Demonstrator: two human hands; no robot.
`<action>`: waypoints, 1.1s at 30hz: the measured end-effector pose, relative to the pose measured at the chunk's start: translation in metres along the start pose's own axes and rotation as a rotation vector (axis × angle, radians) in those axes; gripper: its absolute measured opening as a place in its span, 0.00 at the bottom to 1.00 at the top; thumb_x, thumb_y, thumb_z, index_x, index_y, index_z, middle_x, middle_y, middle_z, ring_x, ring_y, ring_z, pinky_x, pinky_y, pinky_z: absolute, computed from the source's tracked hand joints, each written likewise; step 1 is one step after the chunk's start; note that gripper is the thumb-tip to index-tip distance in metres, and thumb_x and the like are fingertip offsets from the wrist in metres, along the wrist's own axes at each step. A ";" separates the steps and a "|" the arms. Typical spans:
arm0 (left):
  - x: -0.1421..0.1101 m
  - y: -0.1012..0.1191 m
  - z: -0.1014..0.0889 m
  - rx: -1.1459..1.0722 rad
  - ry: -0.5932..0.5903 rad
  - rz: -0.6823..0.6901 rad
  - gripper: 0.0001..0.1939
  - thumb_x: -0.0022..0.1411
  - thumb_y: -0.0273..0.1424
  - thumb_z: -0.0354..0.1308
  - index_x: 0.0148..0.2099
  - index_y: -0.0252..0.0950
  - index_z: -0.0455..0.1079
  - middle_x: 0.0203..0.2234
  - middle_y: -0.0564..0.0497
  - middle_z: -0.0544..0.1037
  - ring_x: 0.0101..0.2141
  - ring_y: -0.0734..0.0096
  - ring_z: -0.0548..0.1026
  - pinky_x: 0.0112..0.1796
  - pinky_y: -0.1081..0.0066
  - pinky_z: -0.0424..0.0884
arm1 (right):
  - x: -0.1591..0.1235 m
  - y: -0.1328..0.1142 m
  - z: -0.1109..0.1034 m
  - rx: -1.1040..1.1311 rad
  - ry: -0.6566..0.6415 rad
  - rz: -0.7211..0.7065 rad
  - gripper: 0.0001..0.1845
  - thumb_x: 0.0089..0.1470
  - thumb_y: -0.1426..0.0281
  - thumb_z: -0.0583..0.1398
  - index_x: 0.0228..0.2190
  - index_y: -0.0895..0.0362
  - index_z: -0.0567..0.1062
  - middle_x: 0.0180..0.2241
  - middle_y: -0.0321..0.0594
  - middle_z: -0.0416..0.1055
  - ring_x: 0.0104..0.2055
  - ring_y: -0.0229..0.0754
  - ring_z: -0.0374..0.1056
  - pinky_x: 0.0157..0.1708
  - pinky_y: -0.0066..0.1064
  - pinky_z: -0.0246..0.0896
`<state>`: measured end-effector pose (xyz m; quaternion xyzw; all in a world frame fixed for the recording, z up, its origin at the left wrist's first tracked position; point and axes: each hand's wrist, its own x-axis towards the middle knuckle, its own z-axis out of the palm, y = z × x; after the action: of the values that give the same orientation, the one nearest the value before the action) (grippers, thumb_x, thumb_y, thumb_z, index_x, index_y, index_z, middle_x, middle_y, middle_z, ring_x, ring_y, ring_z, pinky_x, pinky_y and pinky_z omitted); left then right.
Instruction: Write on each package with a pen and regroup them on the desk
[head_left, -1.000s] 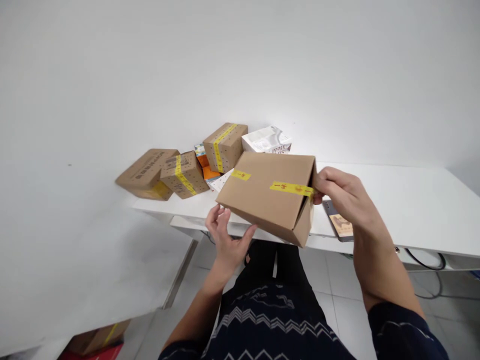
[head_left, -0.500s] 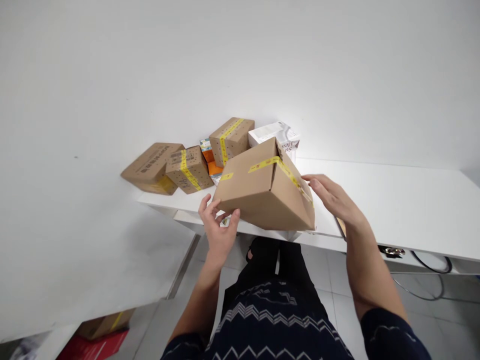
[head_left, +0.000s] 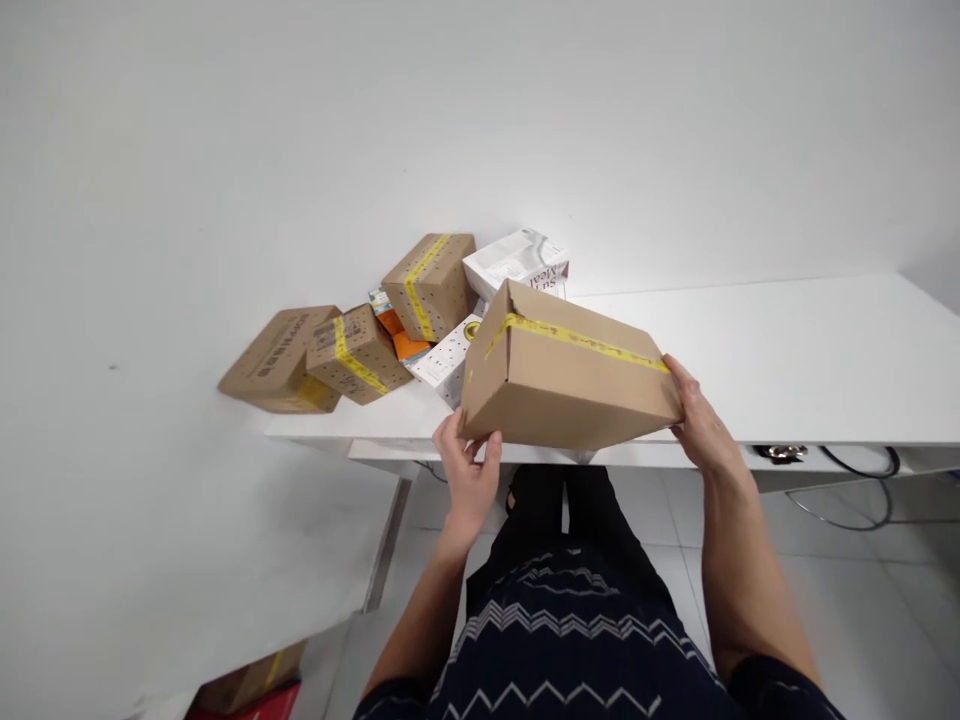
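A brown cardboard box (head_left: 585, 385) sealed with yellow tape is held tilted over the front part of the white table. My left hand (head_left: 471, 470) grips its lower left corner, thumb in front and fingers curled at the edge. At the opposite end, my right hand (head_left: 701, 420) clasps the lower right corner. Just behind the box's left end lies a white dotted box (head_left: 444, 362), partly covered by it. The underside of the held box is hidden from me.
Against the wall stand a white printed box (head_left: 517, 262), a dotted brown box (head_left: 429, 285) and an orange box (head_left: 405, 340). Further left are a smaller taped box (head_left: 356, 352) and a larger brown carton (head_left: 281, 360). Cables (head_left: 862, 462) hang under the table (head_left: 787, 370).
The cardboard box has turned and moved right, its long taped side now facing me. My right hand has closed on its right end. The white dotted box behind has come into view.
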<state>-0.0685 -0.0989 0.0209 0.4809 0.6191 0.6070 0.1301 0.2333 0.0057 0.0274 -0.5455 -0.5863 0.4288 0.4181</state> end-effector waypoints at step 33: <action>0.009 -0.006 -0.015 0.010 -0.130 -0.296 0.26 0.63 0.50 0.51 0.50 0.34 0.72 0.23 0.53 0.70 0.21 0.77 0.66 0.24 0.75 0.66 | -0.026 0.017 0.022 0.255 -0.074 -0.097 0.42 0.56 0.39 0.37 0.62 0.45 0.59 0.61 0.39 0.62 0.62 0.52 0.59 0.55 0.44 0.62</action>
<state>-0.0865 -0.1006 0.0229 0.4234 0.6764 0.5458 0.2555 0.2181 -0.0208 0.0043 -0.4428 -0.5676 0.4990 0.4824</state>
